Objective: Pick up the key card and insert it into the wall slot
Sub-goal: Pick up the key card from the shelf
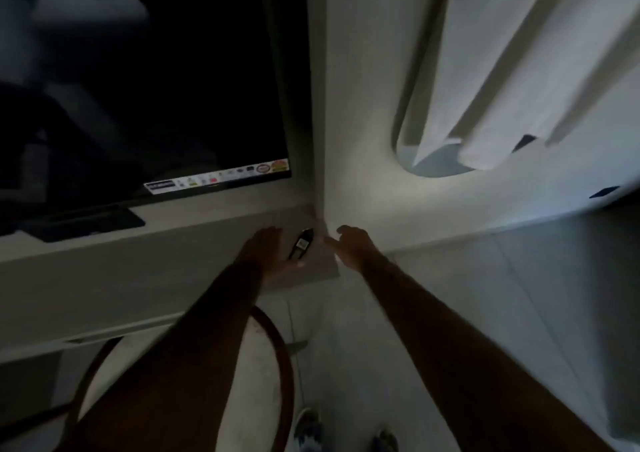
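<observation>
At the near bottom edge, two shoes (346, 434) stand on a pale tiled floor (467, 295). To their left, a round stool or small table with a dark curved rim (277, 340) sits under the left forearm. Both bare forearms reach away from the camera toward the corner of a dim room.

The left hand (266, 254) is flat and spread wide, palm turned toward the middle, with nothing in it; it lies on or just over the right end of a pale shelf (121, 278) that runs along the left wall. Just to the right of this hand, on the same shelf end, lies a small dark object with a pale label (301, 245), tilted so that its far end points at the corner. It appears to be the key card or its holder, but the blur and low light leave this unsure. The left thumb is near its close end; whether it touches cannot be told.

The right hand (349, 243) hovers just right of the object, fingers loosely curled and open, the thumb pointing toward it, holding nothing.

Farther off, a dark television screen (156, 87) with a sticker strip (221, 177) along its lower edge stands above the shelf. Pale curtains (502, 70) hang on the right.
</observation>
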The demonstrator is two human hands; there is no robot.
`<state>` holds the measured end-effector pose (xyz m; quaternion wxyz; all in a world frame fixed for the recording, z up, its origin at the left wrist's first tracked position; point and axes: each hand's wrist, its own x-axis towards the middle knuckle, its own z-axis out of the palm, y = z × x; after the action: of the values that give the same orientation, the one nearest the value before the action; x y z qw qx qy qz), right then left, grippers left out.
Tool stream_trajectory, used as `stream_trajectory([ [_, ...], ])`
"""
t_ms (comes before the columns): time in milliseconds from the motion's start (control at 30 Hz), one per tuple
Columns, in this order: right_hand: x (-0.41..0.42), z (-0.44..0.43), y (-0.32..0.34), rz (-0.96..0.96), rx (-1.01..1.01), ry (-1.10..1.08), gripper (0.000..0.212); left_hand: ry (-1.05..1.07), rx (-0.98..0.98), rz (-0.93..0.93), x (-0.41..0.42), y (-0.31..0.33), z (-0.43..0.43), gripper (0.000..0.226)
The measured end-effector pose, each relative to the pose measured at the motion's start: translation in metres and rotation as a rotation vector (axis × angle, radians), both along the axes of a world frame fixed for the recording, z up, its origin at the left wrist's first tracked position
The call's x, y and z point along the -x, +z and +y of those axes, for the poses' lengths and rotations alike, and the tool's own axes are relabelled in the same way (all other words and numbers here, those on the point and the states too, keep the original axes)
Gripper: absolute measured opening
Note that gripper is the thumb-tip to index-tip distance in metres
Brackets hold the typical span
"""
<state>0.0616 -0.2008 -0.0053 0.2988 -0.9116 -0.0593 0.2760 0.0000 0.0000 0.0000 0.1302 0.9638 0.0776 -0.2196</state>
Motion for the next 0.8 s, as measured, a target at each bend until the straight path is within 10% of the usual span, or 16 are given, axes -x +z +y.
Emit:
stream_trajectory([
  [433, -0.014, 0.087, -0.065, 0.0, -0.087, -0.443, 0.055, 0.057, 0.022, 0.243, 0.045, -0.064, 0.032, 0.112],
  [800, -0.02, 0.069, -0.056, 0.118, -0.054, -0.362, 0.039, 0.102, 0.058, 0.312, 0.031, -0.058, 0.032, 0.111],
])
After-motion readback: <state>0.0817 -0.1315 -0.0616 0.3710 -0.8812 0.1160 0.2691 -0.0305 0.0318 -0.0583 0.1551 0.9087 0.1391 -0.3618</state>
